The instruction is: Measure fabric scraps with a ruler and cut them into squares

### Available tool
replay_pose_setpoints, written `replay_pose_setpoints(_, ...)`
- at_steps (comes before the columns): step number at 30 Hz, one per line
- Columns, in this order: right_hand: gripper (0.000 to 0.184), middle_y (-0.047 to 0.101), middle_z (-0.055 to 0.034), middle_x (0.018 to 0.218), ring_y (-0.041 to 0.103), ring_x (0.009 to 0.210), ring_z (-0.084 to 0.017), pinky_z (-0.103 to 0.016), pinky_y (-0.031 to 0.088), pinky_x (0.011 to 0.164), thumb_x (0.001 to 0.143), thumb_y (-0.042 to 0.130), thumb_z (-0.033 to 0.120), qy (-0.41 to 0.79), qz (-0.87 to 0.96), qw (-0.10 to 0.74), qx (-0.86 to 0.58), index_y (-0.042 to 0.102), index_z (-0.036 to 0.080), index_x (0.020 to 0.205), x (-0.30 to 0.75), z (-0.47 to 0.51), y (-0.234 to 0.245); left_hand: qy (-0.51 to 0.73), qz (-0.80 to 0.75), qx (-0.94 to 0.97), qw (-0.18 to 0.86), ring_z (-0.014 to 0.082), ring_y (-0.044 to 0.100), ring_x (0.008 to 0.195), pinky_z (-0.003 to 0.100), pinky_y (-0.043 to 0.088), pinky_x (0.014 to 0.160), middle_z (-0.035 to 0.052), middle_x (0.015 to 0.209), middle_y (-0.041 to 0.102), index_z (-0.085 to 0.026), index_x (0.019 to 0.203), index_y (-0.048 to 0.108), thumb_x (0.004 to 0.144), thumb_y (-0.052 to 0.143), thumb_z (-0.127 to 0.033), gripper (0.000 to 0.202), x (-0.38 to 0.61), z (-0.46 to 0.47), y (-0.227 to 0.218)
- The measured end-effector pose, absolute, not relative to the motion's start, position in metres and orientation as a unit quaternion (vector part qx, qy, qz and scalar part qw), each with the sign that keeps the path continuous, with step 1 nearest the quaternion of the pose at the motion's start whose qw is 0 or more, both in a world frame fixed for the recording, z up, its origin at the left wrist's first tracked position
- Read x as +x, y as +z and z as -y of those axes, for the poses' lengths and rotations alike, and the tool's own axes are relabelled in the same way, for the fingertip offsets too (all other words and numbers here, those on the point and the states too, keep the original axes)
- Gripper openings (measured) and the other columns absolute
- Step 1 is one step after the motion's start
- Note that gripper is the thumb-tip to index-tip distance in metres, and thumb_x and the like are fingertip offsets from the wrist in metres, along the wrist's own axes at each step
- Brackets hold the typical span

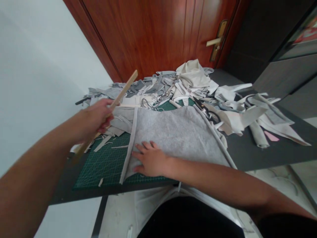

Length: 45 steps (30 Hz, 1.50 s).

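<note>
Cloth (178,132) lies spread on a green mat (106,165). At the cloth's left, the left hand (97,114) has its fingers wrapped around a tilted wooden stick (123,90); the right hand (152,161) rests on the cloth, fingers spread, gripping nothing. Scraps (151,87) heap beyond the cloth.

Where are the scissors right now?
In the head view, the black scissors lie right of centre, alongside the far end of the grey fabric's right edge, among pale scraps.
</note>
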State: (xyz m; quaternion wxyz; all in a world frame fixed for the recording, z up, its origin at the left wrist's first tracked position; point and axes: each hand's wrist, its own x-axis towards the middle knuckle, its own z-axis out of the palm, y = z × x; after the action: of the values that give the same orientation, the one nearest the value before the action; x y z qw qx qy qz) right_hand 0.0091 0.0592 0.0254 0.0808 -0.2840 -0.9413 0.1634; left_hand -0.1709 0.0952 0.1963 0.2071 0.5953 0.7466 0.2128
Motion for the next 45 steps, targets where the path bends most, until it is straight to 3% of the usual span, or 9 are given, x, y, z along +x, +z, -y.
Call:
replay_pose_setpoints(7,0.080,0.026,-0.0149,0.169,0.022,0.157,-0.033,-0.056,0.024,0.127,0.099,0.037,0.065,0.183,0.933,0.076,-0.300,0.039,0.013,0.159,-0.005,-0.030,0.033,0.123,-0.652,0.692,0.285,0.0121,0.051,0.043,0.021,0.043,0.043,-0.0055,0.067,0.049,-0.025,0.155,0.028,0.099,0.045,-0.027,0.059,-0.081,-0.120,0.124)
replay_pose_setpoints(9,0.067,0.039,-0.0171,0.163,0.032,0.153,-0.033,-0.053,0.031,0.125,0.098,0.048,0.055,0.169,0.937,0.086,-0.292,0.052,0.011,0.149,0.021,-0.031,0.046,0.135,-0.636,0.700,0.295,0.0125,0.053,0.042,0.023,0.045,0.044,-0.0050,0.071,0.054,-0.028,0.158,0.019,0.098,0.046,-0.027,0.066,-0.059,-0.131,0.105)
replay_pose_setpoints(13,0.030,0.071,-0.0136,0.125,0.062,0.121,-0.030,-0.049,0.047,0.111,0.098,0.054,0.030,0.140,0.919,0.138,-0.341,0.073,0.013,0.114,0.106,-0.047,0.057,0.168,-0.605,0.740,0.241,0.0184,0.066,0.061,0.029,0.054,0.060,0.0032,0.089,0.069,-0.022,0.143,0.042,0.098,0.050,-0.030,0.047,-0.027,-0.152,0.067)
replay_pose_setpoints(17,0.034,0.068,-0.0144,0.132,0.060,0.122,-0.028,-0.044,0.051,0.108,0.101,0.049,0.019,0.131,0.865,0.161,-0.456,0.071,0.010,0.125,0.183,-0.055,0.032,0.125,-0.613,0.769,0.132,0.0261,0.073,0.089,0.033,0.053,0.077,0.0087,0.102,0.075,-0.023,0.136,0.054,0.096,0.054,-0.029,0.041,-0.007,-0.154,0.039)
replay_pose_setpoints(25,0.054,0.035,-0.0054,0.167,0.033,0.152,-0.033,-0.057,0.030,0.123,0.100,0.057,0.048,0.138,0.935,0.117,-0.305,0.050,0.035,0.153,0.225,-0.001,0.004,0.097,-0.634,0.764,0.071,0.0285,0.073,0.087,0.036,0.051,0.078,0.0079,0.093,0.076,-0.028,0.142,0.056,0.097,0.048,-0.031,0.046,0.004,-0.140,0.028)
replay_pose_setpoints(30,0.046,0.054,-0.0059,0.153,0.050,0.140,-0.030,-0.054,0.039,0.117,0.103,0.047,0.054,0.189,0.928,0.099,-0.305,0.061,0.031,0.141,0.225,-0.005,0.026,0.180,-0.591,0.715,0.326,0.0178,0.065,0.069,0.028,0.049,0.066,0.0032,0.082,0.067,-0.022,0.141,0.056,0.091,0.050,-0.014,0.051,-0.001,-0.157,0.040)
replay_pose_setpoints(34,0.034,0.070,-0.0104,0.122,0.068,0.107,-0.022,-0.037,0.054,0.096,0.107,0.041,0.030,0.197,0.883,0.112,-0.411,0.068,0.019,0.125,0.217,-0.035,0.043,0.229,-0.550,0.644,0.479,0.0141,0.054,0.055,0.025,0.045,0.054,-0.0033,0.071,0.054,-0.019,0.145,0.046,0.093,0.047,-0.016,0.052,0.003,-0.150,0.042)
replay_pose_setpoints(41,0.031,0.069,-0.0138,0.113,0.068,0.106,-0.025,-0.035,0.051,0.091,0.103,0.041,0.017,0.091,0.834,0.102,-0.534,0.068,0.014,0.118,0.207,-0.104,0.043,0.099,-0.504,0.857,0.034,0.0304,0.058,0.118,0.045,0.047,0.103,0.0137,0.118,0.064,-0.018,0.121,0.065,0.098,0.047,-0.025,0.030,0.014,-0.129,0.025)
replay_pose_setpoints(45,0.038,0.064,-0.0185,0.128,0.059,0.121,-0.028,-0.037,0.046,0.103,0.099,0.041,0.012,0.051,0.840,0.105,-0.531,0.063,0.008,0.130,0.192,-0.153,0.038,0.102,-0.511,0.854,0.001,0.0312,0.045,0.142,0.047,0.037,0.117,0.0164,0.155,0.045,-0.016,0.150,0.046,0.099,0.043,-0.023,0.052,0.017,-0.154,0.019)
